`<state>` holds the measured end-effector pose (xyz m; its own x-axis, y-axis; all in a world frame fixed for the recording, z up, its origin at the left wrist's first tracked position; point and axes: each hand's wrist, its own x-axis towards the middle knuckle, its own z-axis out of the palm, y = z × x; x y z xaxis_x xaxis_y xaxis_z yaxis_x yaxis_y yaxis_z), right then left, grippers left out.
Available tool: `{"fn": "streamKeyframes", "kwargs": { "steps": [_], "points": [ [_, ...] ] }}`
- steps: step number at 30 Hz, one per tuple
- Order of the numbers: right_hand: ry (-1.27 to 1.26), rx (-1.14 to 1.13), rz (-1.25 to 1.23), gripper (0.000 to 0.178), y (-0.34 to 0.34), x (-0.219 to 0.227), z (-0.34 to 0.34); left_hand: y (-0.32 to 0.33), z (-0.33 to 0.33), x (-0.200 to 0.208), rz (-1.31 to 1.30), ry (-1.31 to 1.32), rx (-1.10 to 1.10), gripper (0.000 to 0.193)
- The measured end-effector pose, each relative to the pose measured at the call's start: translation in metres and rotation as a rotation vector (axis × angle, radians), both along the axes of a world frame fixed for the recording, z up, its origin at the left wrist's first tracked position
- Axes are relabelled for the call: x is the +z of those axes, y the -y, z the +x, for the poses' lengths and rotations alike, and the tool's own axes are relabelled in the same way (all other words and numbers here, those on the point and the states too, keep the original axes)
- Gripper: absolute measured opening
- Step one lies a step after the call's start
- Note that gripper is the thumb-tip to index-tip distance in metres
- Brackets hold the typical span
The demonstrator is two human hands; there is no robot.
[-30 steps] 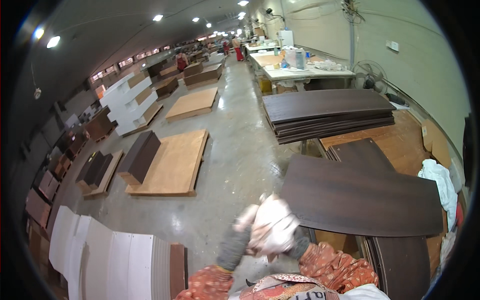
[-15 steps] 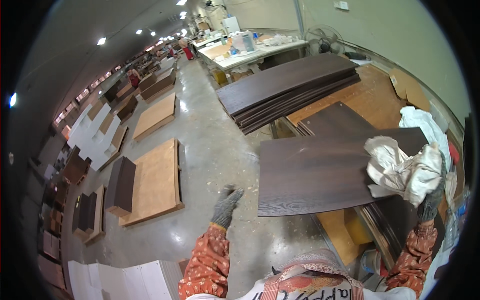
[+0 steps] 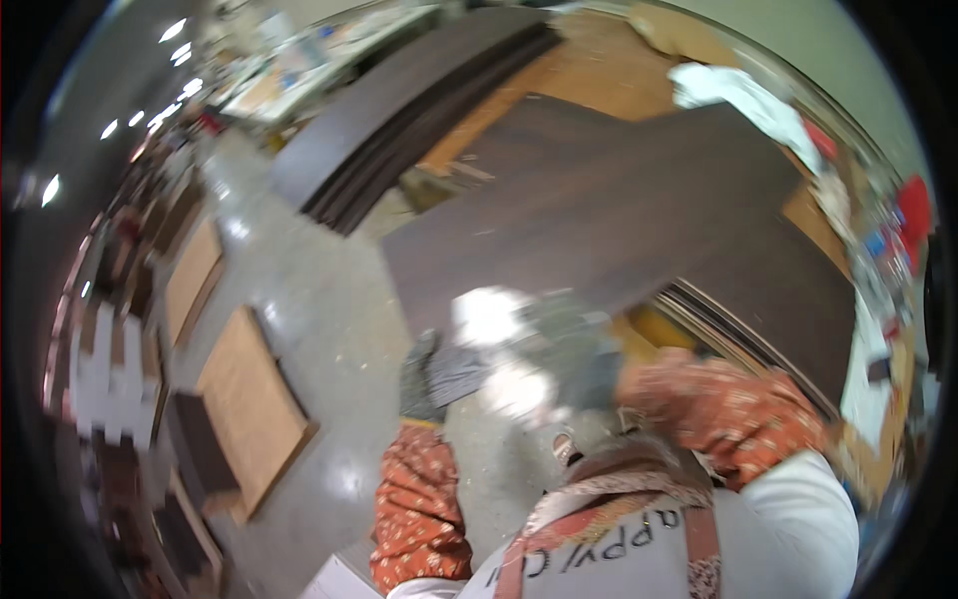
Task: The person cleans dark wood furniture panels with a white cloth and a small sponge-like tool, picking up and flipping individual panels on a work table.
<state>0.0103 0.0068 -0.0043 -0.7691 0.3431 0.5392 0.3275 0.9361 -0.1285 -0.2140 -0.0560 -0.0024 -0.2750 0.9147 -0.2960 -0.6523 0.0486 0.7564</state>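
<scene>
A dark brown wood panel (image 3: pixel 599 210) lies across other boards in front of me. At its near left corner my left hand (image 3: pixel 434 377), in a grey knit glove, has its fingers curled, with the thumb against the edge. My right hand (image 3: pixel 574 349), also gloved, is smeared by motion at the panel's near edge. A crumpled white cloth (image 3: pixel 489 317) is bunched in it, part hanging below the edge. Beneath the panel, another dark panel (image 3: pixel 773 290) shows at the right, on a stack of board edges.
A stack of dark panels (image 3: pixel 419 95) stands at the far left of the wooden worktable (image 3: pixel 599 60). White cloth (image 3: pixel 743 105) and clear plastic (image 3: pixel 888 245) lie along the right. On the floor at the left are a light-brown board (image 3: pixel 254 399) and dark boxes (image 3: pixel 200 449).
My right hand has swept the cloth from the panel's far right to its near left edge. My left hand has risen to the panel's corner and curled. The view has turned right and down.
</scene>
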Motion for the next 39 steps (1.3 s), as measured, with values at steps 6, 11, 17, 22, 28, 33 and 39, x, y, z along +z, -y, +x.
{"fn": "streamKeyframes", "kwargs": {
  "steps": [6, 11, 17, 22, 28, 33, 39],
  "points": [
    [0.096, 0.182, -0.155, 0.059, 0.027, -0.008, -0.084, -0.003, -0.029, -0.046, 0.166, 0.209, -0.301, 0.027],
    [-0.032, 0.103, -0.204, 0.047, -0.023, -0.018, -0.008, -0.001, -0.002, -0.025, -0.135, -0.453, 0.069, 0.028],
    [0.159, -0.215, -0.604, 0.033, -0.091, 0.051, 0.124, 0.002, -0.015, -0.024, -0.221, -0.370, 0.069, 0.045],
    [-0.042, -0.740, -0.076, 0.034, -0.169, -0.007, 0.268, 0.001, -0.021, -0.025, -0.271, -0.307, 0.050, 0.050],
    [-0.076, -1.359, -0.221, 0.040, -0.205, 0.003, 0.417, -0.009, -0.011, -0.017, -0.349, -0.430, 0.010, 0.048],
    [-0.157, -0.546, -0.180, 0.037, -0.159, 0.059, 0.305, -0.002, -0.025, -0.010, -0.467, -0.758, 0.015, 0.041],
    [0.124, -0.532, -0.192, 0.042, -0.141, 0.018, 0.285, -0.029, 0.007, -0.017, -0.620, -1.020, 0.246, 0.050]
  ]
}}
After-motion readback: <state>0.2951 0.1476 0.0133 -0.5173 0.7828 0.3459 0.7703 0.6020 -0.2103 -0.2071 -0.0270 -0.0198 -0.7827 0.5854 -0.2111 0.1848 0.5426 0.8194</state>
